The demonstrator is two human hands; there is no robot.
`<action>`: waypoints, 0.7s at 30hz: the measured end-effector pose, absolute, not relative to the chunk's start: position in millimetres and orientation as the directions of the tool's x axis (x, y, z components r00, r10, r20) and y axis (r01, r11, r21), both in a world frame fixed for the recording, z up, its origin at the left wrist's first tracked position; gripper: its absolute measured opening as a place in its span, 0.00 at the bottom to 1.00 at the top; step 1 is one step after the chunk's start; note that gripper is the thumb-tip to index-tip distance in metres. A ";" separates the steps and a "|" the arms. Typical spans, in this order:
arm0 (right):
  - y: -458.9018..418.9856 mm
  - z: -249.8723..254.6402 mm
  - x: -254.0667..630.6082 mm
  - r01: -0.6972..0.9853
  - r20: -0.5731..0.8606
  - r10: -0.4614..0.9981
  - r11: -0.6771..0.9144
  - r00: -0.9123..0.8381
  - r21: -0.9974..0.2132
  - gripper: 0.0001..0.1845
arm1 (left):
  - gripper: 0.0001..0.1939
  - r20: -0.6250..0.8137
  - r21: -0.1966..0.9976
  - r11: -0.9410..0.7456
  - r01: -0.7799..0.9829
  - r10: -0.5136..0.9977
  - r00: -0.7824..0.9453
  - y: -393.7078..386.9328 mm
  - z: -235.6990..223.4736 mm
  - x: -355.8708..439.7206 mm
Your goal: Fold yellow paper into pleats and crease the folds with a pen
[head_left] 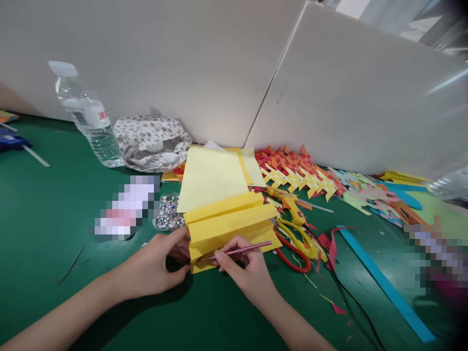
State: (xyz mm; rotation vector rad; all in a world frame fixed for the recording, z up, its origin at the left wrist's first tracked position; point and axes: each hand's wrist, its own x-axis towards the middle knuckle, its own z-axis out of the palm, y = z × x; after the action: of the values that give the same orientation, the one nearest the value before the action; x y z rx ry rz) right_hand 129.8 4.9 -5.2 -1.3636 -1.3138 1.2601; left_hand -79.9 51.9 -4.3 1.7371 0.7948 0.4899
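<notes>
A yellow sheet of paper, pleated into several folds, lies on the green table in front of me. My left hand pinches its near left edge, fingers closed on the paper. My right hand holds a thin pink pencil with its tip laid along the lowest fold. A paler yellow sheet lies flat just behind the folded one.
Yellow scissors and red scissors lie right of the paper. Woven paper fish line the white wall. A water bottle, patterned cloth bag, googly eyes and blue strip lie around.
</notes>
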 end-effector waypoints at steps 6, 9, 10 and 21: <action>5.4 -4.6 129.6 0.186 -0.100 0.993 -0.088 -0.057 -0.979 0.11 | 0.19 -0.088 0.945 -0.148 0.290 0.740 0.667 52.1 -7.6 -79.1; 5.7 -5.4 129.7 0.215 -0.094 0.994 -0.079 -0.061 -0.973 0.11 | 0.20 -0.088 0.943 -0.154 0.295 0.740 0.667 51.8 -7.8 -79.3; 5.8 -5.7 129.6 0.216 -0.094 0.994 -0.079 -0.062 -0.973 0.11 | 0.20 -0.090 0.941 -0.156 0.300 0.740 0.666 51.6 -7.7 -79.3; 6.5 -5.4 133.5 0.178 -0.096 0.994 -0.086 -0.043 -0.980 0.10 | 0.23 -0.103 0.939 -0.144 0.312 0.748 0.656 49.6 -12.1 -81.0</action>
State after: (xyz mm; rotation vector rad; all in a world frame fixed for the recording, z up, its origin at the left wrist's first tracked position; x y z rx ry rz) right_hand 133.5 6.5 -5.4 -1.3836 -1.3338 1.2273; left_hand -81.0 49.6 -12.1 1.7307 0.8618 0.4759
